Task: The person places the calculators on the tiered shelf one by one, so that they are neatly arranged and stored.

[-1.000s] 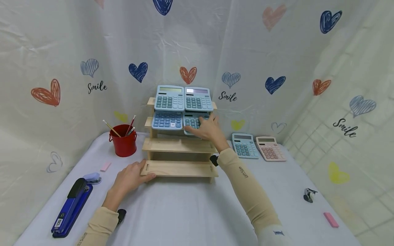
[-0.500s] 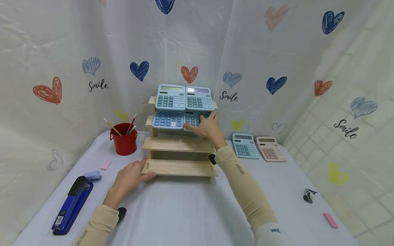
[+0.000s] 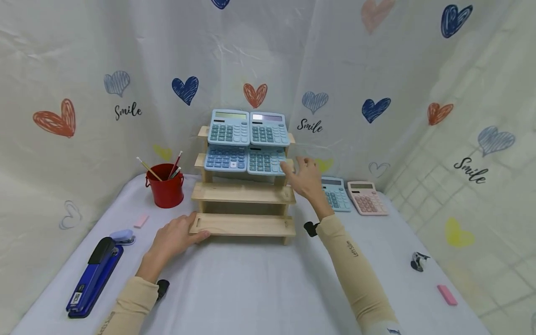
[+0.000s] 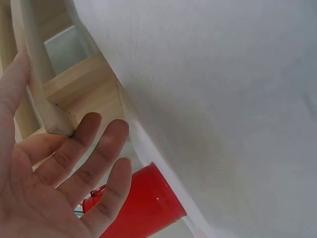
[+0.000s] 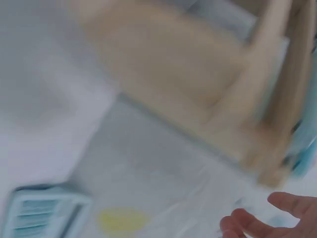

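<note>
A stepped wooden shelf rack (image 3: 244, 224) stands on the table. My left hand (image 3: 172, 237) holds the left end of its lowest board, the thumb along the front and the other fingers at the side, as the left wrist view shows. Two blue calculators, a left one (image 3: 228, 132) and a right one (image 3: 268, 135), lean on the top tier. Below them sit a darker blue calculator (image 3: 225, 159) and a light blue calculator (image 3: 264, 163). My right hand (image 3: 307, 179) is beside that last one, fingers apart and holding nothing. The lower two boards carry nothing.
Right of the rack lie a blue calculator (image 3: 338, 197), partly behind my right hand, and a pink calculator (image 3: 367, 199). At left are a red bucket (image 3: 167, 190) with pencils, a blue stapler (image 3: 94, 279) and an eraser (image 3: 141, 221). Another pink eraser (image 3: 447, 295) lies far right.
My right hand has let go of the light blue calculator on the second tier and moved right, off the rack. The calculator stays on the tier. My left hand keeps its hold on the board.
</note>
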A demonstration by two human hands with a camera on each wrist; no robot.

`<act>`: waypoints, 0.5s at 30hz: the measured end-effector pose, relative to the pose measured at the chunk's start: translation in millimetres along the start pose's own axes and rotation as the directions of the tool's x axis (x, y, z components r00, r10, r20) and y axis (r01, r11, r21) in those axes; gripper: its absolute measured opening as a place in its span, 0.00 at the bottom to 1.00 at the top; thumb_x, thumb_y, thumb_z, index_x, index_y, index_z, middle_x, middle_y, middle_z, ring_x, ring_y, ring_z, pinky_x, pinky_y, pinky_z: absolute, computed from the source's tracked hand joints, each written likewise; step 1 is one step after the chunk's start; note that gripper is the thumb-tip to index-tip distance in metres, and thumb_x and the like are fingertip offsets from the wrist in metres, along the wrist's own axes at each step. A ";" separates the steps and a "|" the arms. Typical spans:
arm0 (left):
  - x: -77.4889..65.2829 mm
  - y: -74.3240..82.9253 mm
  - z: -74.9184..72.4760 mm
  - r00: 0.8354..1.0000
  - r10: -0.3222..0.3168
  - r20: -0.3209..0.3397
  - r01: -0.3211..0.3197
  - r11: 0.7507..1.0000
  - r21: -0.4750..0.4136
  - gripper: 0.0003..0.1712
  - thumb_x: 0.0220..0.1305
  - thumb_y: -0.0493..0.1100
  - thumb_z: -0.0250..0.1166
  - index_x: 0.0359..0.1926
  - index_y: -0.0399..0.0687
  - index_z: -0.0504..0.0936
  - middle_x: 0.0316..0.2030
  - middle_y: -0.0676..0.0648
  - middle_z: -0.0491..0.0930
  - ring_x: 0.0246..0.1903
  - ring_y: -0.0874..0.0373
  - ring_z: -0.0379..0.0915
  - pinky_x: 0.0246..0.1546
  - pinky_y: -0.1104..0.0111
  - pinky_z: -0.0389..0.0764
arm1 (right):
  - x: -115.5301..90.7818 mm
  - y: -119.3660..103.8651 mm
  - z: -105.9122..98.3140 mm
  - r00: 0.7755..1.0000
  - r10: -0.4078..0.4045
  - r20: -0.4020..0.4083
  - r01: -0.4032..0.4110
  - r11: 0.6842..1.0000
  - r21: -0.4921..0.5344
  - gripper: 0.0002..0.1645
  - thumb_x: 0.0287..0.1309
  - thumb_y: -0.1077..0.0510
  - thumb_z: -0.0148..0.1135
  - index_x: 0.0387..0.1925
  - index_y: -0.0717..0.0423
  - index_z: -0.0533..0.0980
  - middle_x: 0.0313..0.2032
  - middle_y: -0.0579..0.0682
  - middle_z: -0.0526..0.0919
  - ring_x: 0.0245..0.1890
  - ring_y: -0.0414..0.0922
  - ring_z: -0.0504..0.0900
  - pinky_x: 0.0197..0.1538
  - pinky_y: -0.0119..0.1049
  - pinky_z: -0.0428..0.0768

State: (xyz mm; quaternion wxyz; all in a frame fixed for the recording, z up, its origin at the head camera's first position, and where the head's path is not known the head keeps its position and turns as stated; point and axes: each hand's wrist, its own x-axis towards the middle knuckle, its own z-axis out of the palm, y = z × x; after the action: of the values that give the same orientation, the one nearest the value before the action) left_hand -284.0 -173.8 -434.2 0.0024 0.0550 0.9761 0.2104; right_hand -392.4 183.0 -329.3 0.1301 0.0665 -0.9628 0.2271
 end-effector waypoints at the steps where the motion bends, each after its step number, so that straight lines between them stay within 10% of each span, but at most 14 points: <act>1: -0.4 -0.1 0.1 1.000 0.000 0.001 0.000 1.000 -0.001 0.52 0.58 0.66 0.69 0.73 0.37 0.64 0.49 0.37 0.79 0.38 0.51 0.70 0.26 0.65 0.65 | -1.5 13.3 -0.7 1.000 0.007 -0.011 -0.007 1.000 0.013 0.53 0.67 0.23 0.37 0.77 0.56 0.55 0.72 0.69 0.58 0.71 0.68 0.58 0.70 0.66 0.58; 7: -1.2 -1.1 -0.9 1.000 0.018 -0.013 -0.018 1.000 -0.018 0.52 0.59 0.65 0.69 0.73 0.36 0.64 0.46 0.37 0.78 0.35 0.51 0.69 0.23 0.65 0.62 | -7.9 99.5 1.1 0.986 0.130 0.103 -0.118 0.986 -0.113 0.57 0.67 0.22 0.31 0.78 0.60 0.50 0.73 0.77 0.52 0.71 0.78 0.51 0.70 0.72 0.52; 15: 0.2 -0.8 -0.3 1.000 0.006 0.005 -0.006 1.000 -0.006 0.54 0.58 0.68 0.68 0.73 0.37 0.64 0.55 0.34 0.78 0.41 0.49 0.72 0.29 0.64 0.69 | -14.8 177.9 3.0 0.907 0.272 0.323 -0.201 0.951 -0.237 0.62 0.64 0.20 0.36 0.78 0.64 0.44 0.75 0.78 0.42 0.74 0.78 0.39 0.71 0.73 0.47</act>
State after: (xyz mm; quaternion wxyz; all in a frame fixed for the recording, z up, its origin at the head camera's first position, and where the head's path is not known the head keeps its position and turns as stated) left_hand -284.3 -174.6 -434.2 0.0042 0.0585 0.9752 0.2132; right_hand -412.3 340.7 -410.8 -0.0666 -0.0250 -0.9891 0.1285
